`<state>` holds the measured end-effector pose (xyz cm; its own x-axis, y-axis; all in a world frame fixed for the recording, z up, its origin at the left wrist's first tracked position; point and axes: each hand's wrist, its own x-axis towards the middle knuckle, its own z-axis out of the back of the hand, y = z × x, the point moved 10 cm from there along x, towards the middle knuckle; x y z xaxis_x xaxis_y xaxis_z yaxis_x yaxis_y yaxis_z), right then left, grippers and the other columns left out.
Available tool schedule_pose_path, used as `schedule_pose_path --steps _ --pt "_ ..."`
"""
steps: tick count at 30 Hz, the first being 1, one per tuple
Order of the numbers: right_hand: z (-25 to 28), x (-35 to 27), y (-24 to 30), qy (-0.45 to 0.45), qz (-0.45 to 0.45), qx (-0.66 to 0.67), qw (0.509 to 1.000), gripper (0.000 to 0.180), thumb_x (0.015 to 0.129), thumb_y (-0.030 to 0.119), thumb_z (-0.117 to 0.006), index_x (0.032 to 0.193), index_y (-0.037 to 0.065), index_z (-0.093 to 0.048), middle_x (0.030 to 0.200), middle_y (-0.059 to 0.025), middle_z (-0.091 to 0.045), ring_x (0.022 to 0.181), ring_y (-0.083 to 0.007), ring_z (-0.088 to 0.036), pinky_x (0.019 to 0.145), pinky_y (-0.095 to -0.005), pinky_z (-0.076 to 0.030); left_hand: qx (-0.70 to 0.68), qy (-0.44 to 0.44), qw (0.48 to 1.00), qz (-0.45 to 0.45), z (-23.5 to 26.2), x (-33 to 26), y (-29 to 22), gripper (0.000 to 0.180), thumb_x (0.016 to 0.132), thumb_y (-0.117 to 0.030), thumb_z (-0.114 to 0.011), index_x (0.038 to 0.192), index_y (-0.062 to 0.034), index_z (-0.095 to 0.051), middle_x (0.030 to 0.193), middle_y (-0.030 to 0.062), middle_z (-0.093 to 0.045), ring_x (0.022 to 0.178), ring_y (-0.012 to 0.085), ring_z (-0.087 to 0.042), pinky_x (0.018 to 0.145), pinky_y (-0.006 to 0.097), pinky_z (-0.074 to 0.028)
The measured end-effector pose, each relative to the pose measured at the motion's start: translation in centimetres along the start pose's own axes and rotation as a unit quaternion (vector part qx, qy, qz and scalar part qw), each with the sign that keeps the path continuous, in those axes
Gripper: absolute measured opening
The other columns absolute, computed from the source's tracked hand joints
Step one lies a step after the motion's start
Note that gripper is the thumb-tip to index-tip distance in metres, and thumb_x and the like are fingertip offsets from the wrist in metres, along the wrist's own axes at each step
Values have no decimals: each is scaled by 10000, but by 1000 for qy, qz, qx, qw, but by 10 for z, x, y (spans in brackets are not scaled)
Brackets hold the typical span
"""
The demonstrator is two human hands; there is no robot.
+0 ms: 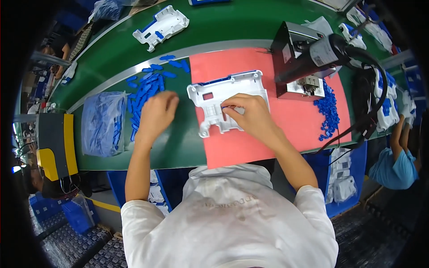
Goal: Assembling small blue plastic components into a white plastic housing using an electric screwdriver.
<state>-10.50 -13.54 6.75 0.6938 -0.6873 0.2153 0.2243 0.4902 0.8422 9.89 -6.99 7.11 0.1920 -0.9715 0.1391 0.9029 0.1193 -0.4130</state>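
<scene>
A white plastic housing [225, 91] with blue trim along its far edge lies on a pink mat [290, 120]. My right hand [248, 115] rests on the housing's near right part, fingertips pinched on a small blue piece pressed against it. My left hand [156, 114] reaches into a heap of small blue plastic clips [149, 85] on the green bench, fingers curled over them; whether it holds one is hidden.
A black and metal press tool [304, 62] stands at the mat's far right, beside a pile of tiny blue parts [328, 109]. A clear bag of blue clips [100, 123] lies left. Another white housing [161, 26] sits on the green belt. A seated person [395, 163] is on the right.
</scene>
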Motion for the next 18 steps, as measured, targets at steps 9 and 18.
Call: schedule_pose_path --steps 9,18 --pt "-20 9 -2 28 68 -134 988 105 772 69 -720 867 23 -724 817 -96 -658 694 -254 -613 678 -362 -485 209 -95 957 -180 -16 46 27 180 797 -119 -672 970 -68 -675 1010 51 -600 982 245 -529 778 373 -417" --pt "-22 12 -5 78 63 -111 989 203 767 57 -731 966 28 -704 818 -82 -657 690 -197 -608 676 -322 -490 -250 -197 947 -38 38 23 43 94 916 -68 -606 988 -8 -601 882 80 -662 640 184 -571 550 260 -417"
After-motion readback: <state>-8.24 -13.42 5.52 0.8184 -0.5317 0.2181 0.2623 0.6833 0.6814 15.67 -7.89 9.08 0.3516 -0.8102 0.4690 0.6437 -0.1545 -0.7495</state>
